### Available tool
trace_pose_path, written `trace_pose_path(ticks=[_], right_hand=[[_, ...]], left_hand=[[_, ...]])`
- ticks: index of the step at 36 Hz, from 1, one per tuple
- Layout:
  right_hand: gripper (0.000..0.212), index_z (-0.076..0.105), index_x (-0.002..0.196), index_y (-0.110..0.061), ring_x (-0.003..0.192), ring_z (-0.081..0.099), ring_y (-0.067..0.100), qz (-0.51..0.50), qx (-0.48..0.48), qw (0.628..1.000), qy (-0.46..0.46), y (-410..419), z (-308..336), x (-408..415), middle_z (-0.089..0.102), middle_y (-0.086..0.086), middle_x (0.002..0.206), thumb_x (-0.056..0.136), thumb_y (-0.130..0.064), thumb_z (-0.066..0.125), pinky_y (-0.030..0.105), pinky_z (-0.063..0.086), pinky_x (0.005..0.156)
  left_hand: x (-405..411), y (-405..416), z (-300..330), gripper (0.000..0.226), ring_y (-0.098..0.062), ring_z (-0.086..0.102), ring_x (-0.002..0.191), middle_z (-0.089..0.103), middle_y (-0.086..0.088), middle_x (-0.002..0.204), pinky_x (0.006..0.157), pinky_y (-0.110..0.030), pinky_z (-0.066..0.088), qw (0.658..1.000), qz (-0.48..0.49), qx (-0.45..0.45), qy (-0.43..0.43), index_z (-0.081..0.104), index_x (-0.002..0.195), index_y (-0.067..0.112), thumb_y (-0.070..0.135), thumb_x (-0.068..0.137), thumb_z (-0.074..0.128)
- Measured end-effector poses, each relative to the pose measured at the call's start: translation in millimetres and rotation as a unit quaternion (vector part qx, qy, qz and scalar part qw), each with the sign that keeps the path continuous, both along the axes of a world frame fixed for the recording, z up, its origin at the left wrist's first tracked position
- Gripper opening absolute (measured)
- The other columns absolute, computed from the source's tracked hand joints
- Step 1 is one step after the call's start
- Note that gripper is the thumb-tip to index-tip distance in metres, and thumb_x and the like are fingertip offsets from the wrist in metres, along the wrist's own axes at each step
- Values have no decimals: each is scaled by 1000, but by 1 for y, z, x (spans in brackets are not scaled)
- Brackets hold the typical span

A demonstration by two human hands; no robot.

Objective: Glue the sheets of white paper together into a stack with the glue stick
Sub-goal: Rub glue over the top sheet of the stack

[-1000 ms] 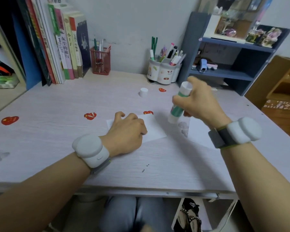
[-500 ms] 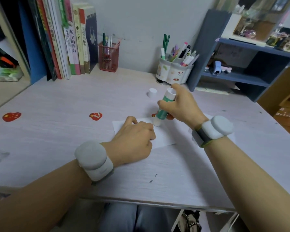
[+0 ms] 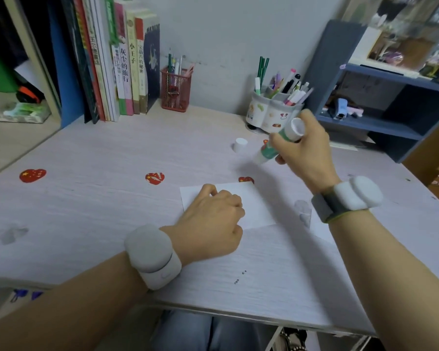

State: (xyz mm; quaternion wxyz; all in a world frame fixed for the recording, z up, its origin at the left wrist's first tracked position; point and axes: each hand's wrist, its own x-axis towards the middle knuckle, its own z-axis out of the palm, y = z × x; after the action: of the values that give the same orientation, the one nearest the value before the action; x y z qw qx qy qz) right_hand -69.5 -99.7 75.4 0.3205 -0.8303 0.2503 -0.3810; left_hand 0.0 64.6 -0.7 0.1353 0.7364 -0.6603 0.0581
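Note:
A small white sheet of paper [image 3: 254, 203] lies flat on the pale wooden desk [image 3: 112, 198]. My left hand [image 3: 211, 221] rests on its left half in a loose fist, pressing it down. My right hand [image 3: 307, 153] grips a green and white glue stick [image 3: 276, 145], held tilted in the air above and behind the sheet, not touching it. The glue stick's white cap [image 3: 240, 144] stands alone on the desk behind the paper. More white paper [image 3: 314, 224] lies to the right, partly hidden under my right wrist.
Upright books [image 3: 127, 69] and a red mesh pen cup [image 3: 176, 89] stand at the back wall. A white pen holder [image 3: 274, 112] full of pens sits just behind my right hand. A blue shelf unit [image 3: 380, 102] borders the right. Red heart stickers [image 3: 154, 178] dot the desk.
My right hand has lifted the glue stick off the sheet, up and to the right. My left hand has stayed on the paper.

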Motion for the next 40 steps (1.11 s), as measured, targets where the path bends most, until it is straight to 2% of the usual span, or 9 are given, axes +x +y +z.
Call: trace_pose_path(ticks=[4, 7, 13, 20, 26, 30, 35, 38, 40], right_hand=[[31, 48, 98, 4, 50, 63, 23, 137, 45, 987, 65, 29, 17, 15, 67, 19, 82, 81, -12, 69, 37, 53, 47], [28, 43, 80, -9, 48, 62, 21, 188, 31, 975, 117, 48, 7, 31, 67, 19, 77, 79, -13, 71, 30, 50, 42], [28, 41, 82, -6, 48, 61, 24, 222, 18, 961, 163, 64, -9, 47, 66, 23, 79, 80, -11, 68, 30, 49, 44], [32, 37, 78, -13, 50, 64, 26, 224, -14, 961, 164, 71, -14, 55, 67, 16, 76, 80, -16, 69, 31, 49, 46], [36, 34, 74, -17, 53, 65, 28, 223, -2, 961, 162, 72, -16, 65, 66, 14, 75, 80, -16, 69, 28, 49, 45], [37, 33, 73, -19, 56, 65, 33, 229, 4, 960, 159, 72, -16, 71, 65, 16, 77, 80, -15, 69, 38, 54, 49], [38, 32, 72, -22, 57, 64, 34, 235, -9, 960, 152, 75, -18, 77, 65, 15, 78, 80, -17, 69, 42, 55, 52], [28, 42, 79, -12, 66, 67, 35, 238, 37, 963, 125, 75, -18, 74, 65, 17, 83, 80, -14, 71, 43, 58, 57], [23, 48, 85, -4, 70, 69, 34, 232, 146, 961, 34, 75, -19, 69, 63, 15, 80, 80, -6, 71, 42, 60, 63]], left_hand=[[-5, -1, 3, 37, -17, 48, 96, 57, 1, 99, 92, -26, 18, 1000, 15, 2, 23, 48, 73, 13, 26, 73, 14], [-10, -1, -1, 51, -23, 55, 85, 61, -4, 86, 83, -26, 24, 1000, 13, 0, 14, 59, 71, 8, 31, 72, 13], [-12, 3, -6, 45, -29, 59, 75, 64, -10, 76, 79, -32, 30, 999, 24, -6, 29, 65, 69, 5, 29, 73, 27], [-12, 6, -5, 43, -28, 56, 73, 60, -11, 72, 81, -33, 46, 1000, 14, -14, 23, 60, 67, 5, 31, 73, 26], [-12, 7, -7, 38, -27, 54, 70, 55, -9, 69, 79, -32, 40, 999, 17, -28, 20, 56, 63, 7, 30, 72, 29], [-13, 7, -6, 38, -27, 53, 71, 55, -10, 69, 79, -32, 45, 999, 15, -17, 28, 56, 63, 6, 30, 71, 28], [-12, 8, -5, 45, -27, 53, 76, 57, -10, 74, 84, -32, 40, 1000, 16, 1, 9, 60, 70, 5, 33, 72, 25], [-11, 7, -6, 47, -28, 53, 79, 58, -11, 78, 87, -32, 38, 1000, 9, 4, 4, 60, 72, 5, 33, 72, 22], [-11, 7, -8, 49, -28, 54, 83, 60, -12, 80, 91, -32, 34, 1000, 6, 5, -1, 61, 74, 4, 33, 73, 22]])
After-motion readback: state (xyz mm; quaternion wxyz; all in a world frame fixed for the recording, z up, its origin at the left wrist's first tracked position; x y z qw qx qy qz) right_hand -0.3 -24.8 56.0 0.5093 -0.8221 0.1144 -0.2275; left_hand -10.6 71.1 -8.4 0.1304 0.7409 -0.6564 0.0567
